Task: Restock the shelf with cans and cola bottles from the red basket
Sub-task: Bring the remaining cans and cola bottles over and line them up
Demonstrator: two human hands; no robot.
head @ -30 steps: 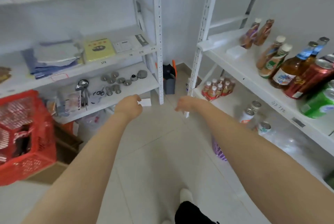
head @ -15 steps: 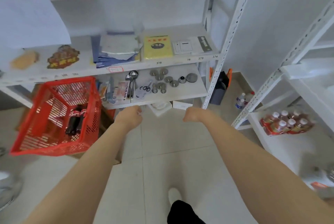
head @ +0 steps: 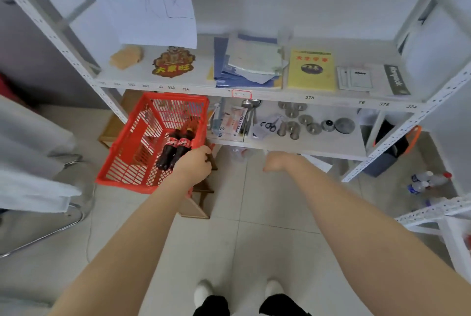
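Note:
The red basket (head: 119, 148) sits tilted at the left, below the white shelf board. Two cola bottles (head: 170, 148) with red labels lie side by side inside it, caps pointing away from me. My left hand (head: 193, 165) hovers at the basket's right rim, right next to the bottles, fingers loosely curled and nothing in them. My right hand (head: 277, 161) hangs apart to the right over the floor, loosely curled and holding nothing. No cans are in view.
A white rack (head: 293, 147) ahead holds metal weights, scissors, booklets and papers. A brown box (head: 201, 203) stands under the basket. A metal-framed chair (head: 63, 226) is at left. Another rack's corner (head: 433, 208) and floor water bottles (head: 428, 180) are at right.
My view has swung left, away from the drinks shelf. The basket now lies near the middle, and my left hand has come up to its right rim. Both hands still hold nothing.

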